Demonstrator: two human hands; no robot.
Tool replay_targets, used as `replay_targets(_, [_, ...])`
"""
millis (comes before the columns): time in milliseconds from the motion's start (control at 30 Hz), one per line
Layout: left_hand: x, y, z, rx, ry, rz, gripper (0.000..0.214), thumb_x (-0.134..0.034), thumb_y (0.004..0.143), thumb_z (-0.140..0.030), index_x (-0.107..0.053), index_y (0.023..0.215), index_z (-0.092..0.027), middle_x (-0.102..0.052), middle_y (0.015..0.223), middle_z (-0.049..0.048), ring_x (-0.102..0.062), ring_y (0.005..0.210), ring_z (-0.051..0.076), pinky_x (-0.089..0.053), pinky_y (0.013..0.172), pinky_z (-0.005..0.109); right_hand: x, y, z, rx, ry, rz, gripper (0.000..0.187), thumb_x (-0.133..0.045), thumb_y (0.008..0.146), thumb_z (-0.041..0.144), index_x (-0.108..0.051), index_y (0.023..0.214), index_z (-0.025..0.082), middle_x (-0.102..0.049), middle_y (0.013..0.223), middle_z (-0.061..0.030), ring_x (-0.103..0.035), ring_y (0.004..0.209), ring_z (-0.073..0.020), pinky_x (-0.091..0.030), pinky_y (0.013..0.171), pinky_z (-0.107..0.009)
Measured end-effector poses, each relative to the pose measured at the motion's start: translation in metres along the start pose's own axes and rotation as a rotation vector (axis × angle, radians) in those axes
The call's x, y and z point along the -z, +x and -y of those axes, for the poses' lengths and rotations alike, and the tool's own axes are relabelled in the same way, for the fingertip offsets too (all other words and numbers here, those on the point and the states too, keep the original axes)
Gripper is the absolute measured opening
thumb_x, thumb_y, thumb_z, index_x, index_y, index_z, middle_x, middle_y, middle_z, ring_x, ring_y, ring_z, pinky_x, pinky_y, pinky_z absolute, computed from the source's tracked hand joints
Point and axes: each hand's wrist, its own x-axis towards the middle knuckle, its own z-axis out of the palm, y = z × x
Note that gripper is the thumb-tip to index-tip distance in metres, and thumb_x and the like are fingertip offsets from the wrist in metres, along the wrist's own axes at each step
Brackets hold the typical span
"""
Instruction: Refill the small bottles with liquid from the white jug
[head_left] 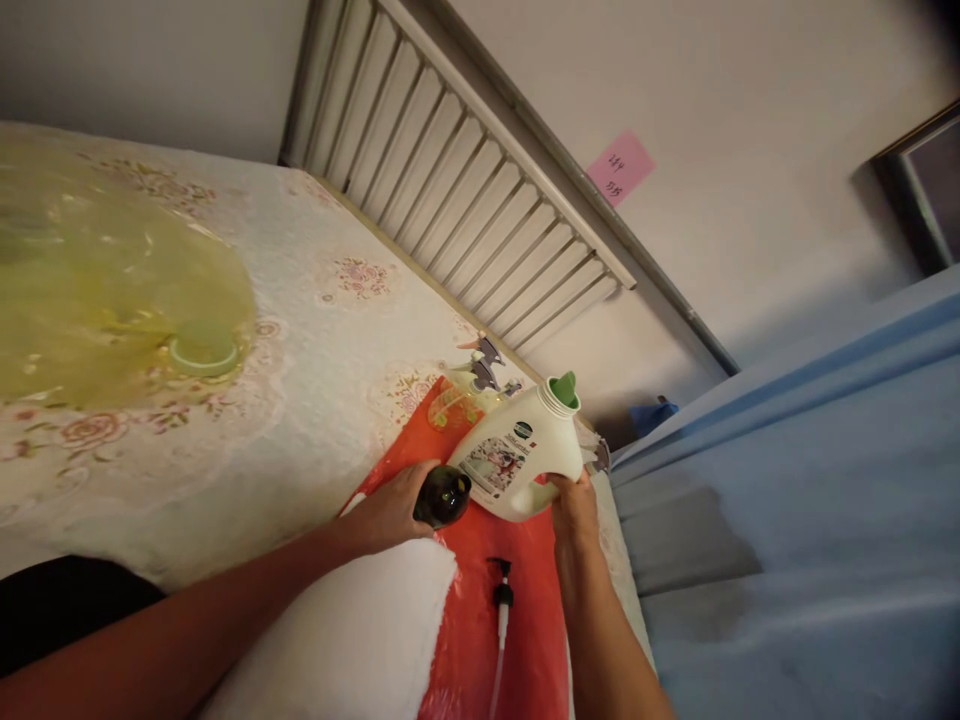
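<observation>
My right hand (574,503) grips the handle of a white detergent jug (517,450) with a green spout, held tilted above a red plastic sheet (480,620). My left hand (390,510) is closed around a small dark bottle (442,496) right beside the jug's base. A black pump head with a white tube (501,612) lies loose on the red sheet below. Behind the jug lies a clear yellowish spray bottle (465,398) with a grey trigger.
The red sheet lies on a floral mattress (300,350). A translucent yellow-green cover with a round green ring (201,352) rests at the left. A white cloth (352,640) is near my left arm. A slatted metal bedframe (480,200) leans on the wall; blue fabric (810,500) hangs at right.
</observation>
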Motion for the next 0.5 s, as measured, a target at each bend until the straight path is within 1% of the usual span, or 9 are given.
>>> replay_targets(167, [0.001, -0.001, 0.000, 0.002, 0.015, -0.003, 0.082, -0.077, 0.066, -0.027, -0.040, 0.139, -0.024, -0.055, 0.136, 0.0102, -0.052, 0.127, 0.032, -0.043, 0.108, 0.042, -0.018, -0.001, -0.018, -0.030, 0.069, 0.003, 0.024, -0.060, 0.052, 0.027, -0.057, 0.075, 0.020, -0.062, 0.067, 0.0025, -0.057, 0.064, -0.0156, -0.046, 0.062, -0.028])
replay_targets(367, [-0.001, -0.001, 0.003, 0.023, 0.014, -0.005, 0.089, -0.079, 0.063, -0.027, -0.036, 0.142, -0.024, -0.051, 0.141, 0.0126, -0.047, 0.132, 0.035, -0.039, 0.112, 0.046, -0.027, -0.006, -0.040, -0.031, 0.117, 0.001, 0.035, -0.057, 0.052, 0.024, -0.056, 0.087, 0.021, -0.063, 0.076, 0.0016, -0.058, 0.066, -0.0162, -0.048, 0.063, -0.029])
replay_targets(500, [-0.003, 0.000, 0.007, 0.032, 0.007, -0.003, 0.090, -0.080, 0.063, -0.029, -0.036, 0.142, -0.029, -0.051, 0.143, 0.0100, -0.046, 0.134, 0.035, -0.039, 0.112, 0.046, -0.029, -0.007, -0.047, -0.006, 0.088, 0.014, 0.036, -0.055, 0.055, 0.025, -0.057, 0.091, 0.021, -0.066, 0.083, -0.0011, -0.060, 0.070, -0.0176, -0.049, 0.065, -0.030])
